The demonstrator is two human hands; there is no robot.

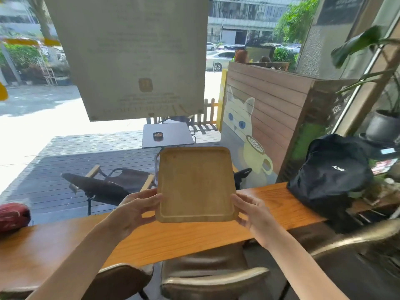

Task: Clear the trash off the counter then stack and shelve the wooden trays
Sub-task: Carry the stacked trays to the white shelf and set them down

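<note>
A square wooden tray (195, 184) with a raised rim is held up in the air above the orange wooden counter (65, 241), tilted so its inside faces me. My left hand (138, 207) grips its lower left edge. My right hand (249, 210) grips its lower right edge. The tray holds nothing. No trash shows on the visible counter.
A black backpack (331, 174) sits on the counter at the right, a red bundle (13, 215) at the far left. Brown chairs (207, 276) stand under the counter's near edge. A window with a hanging paper notice (134, 57) lies behind the counter; potted plants (383, 124) at the far right.
</note>
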